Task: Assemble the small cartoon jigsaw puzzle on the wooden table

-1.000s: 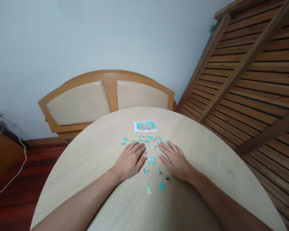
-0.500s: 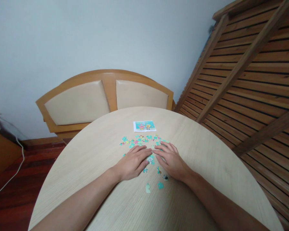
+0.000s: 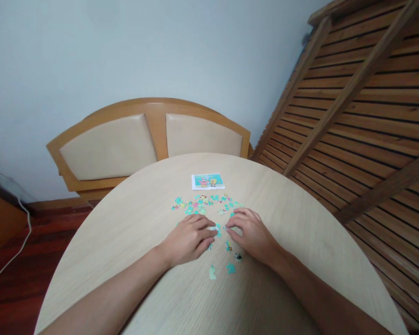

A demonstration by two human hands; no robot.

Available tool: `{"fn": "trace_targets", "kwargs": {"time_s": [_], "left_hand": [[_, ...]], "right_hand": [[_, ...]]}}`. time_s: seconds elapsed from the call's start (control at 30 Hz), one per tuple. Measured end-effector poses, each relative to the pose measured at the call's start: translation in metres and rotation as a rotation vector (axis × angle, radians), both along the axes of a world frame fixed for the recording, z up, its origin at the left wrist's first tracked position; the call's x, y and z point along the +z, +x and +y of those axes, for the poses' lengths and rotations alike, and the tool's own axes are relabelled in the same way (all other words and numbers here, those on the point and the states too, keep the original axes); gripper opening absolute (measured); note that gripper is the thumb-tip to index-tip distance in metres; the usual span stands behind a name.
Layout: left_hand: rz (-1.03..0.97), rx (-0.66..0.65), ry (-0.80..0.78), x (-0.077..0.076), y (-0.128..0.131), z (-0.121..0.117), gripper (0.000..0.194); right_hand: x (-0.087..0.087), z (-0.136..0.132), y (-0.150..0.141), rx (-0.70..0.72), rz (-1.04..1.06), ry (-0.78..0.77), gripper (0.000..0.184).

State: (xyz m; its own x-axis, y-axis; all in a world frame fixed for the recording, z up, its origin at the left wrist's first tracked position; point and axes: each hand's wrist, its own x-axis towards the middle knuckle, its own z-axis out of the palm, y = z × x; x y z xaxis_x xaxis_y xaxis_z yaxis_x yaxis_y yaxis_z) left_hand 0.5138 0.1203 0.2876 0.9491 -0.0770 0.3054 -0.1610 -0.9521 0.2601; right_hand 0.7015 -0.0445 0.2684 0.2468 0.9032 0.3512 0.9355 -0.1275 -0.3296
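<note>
My left hand [image 3: 188, 239] rests low over the table, its fingertips closed on the left edge of a small joined patch of jigsaw pieces [image 3: 218, 229], teal and white. Across from it, my right hand [image 3: 250, 233] pinches a small pale jigsaw piece [image 3: 225, 228] between thumb and index finger, a little right of the patch. Nearer to me lie a dark-patterned piece [image 3: 238, 256], a multicoloured piece [image 3: 228, 246], a pale green piece [image 3: 212, 272] and a teal piece [image 3: 231, 268]. The fingers partly cover other pieces.
Several loose jigsaw pieces [image 3: 197, 203] spread beyond my hands. Behind them lies a picture card [image 3: 208, 181] with two cartoon figures. The round wooden table [image 3: 125, 223] stands before a padded headboard [image 3: 111, 146]; a slatted wooden frame [image 3: 363, 107] leans at the right.
My hands have drawn slightly apart, showing more of the joined patch and the pieces beyond. The right thumb and index finger have come together at a small piece. The view has shifted slightly.
</note>
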Motion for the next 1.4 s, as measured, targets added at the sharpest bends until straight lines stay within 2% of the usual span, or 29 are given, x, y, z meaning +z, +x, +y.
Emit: {"fn": "trace_targets", "kwargs": {"time_s": [0.3,0.63,0.87,1.4], "left_hand": [[0.009,-0.037,-0.022,0.0,0.001,0.003,0.03],[0.032,-0.041,-0.058,0.0,0.002,0.006,0.027],[0.031,-0.073,-0.061,0.0,0.001,0.008,0.028],[0.054,-0.087,-0.036,0.001,-0.001,0.008,0.028]], "right_hand": [[0.002,0.003,-0.006,0.02,0.066,-0.024,0.01],[-0.004,0.005,-0.003,-0.004,0.15,-0.04,0.015],[0.002,0.005,-0.007,0.028,0.146,-0.097,0.006],[0.007,0.006,-0.01,0.079,0.157,-0.098,0.008]]}}
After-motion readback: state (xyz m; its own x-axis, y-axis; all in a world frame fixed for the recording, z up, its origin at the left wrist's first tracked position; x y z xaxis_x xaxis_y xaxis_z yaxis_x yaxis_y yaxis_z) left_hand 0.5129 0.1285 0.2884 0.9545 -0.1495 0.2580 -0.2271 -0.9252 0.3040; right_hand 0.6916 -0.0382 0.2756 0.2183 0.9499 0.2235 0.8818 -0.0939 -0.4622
